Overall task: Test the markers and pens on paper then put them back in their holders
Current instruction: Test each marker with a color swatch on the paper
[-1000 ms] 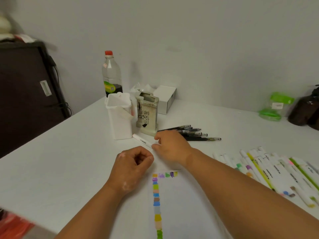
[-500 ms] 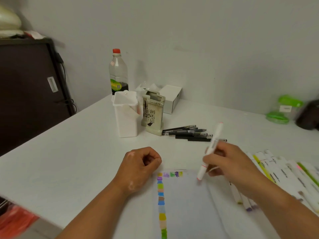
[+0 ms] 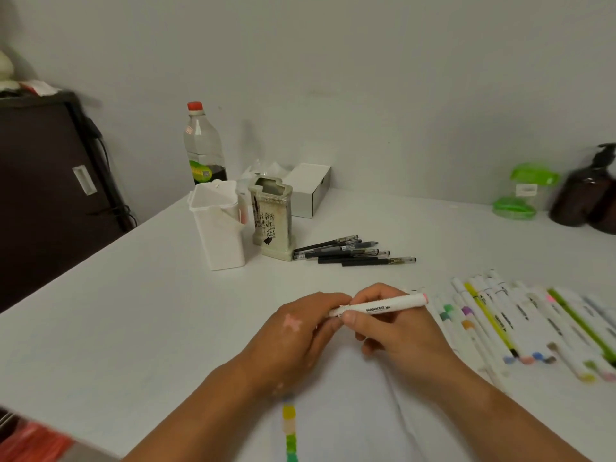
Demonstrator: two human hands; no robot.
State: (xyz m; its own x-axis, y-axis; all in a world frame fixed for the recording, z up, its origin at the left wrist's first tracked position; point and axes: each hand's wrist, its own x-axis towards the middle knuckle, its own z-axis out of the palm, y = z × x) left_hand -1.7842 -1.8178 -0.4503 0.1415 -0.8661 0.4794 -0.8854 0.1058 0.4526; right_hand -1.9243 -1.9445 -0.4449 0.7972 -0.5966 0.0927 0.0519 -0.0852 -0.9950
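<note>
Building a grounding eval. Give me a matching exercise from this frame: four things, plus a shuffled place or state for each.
Things:
1. marker
2. black pens
3. bottle
4. white box

Places or states:
A. upright behind the white holder
B. lying bunched beside the ceramic holder
C. gripped by left hand and right hand
D. behind the ceramic holder

Pairs: 1-C, 2-B, 3-A, 4-D
</note>
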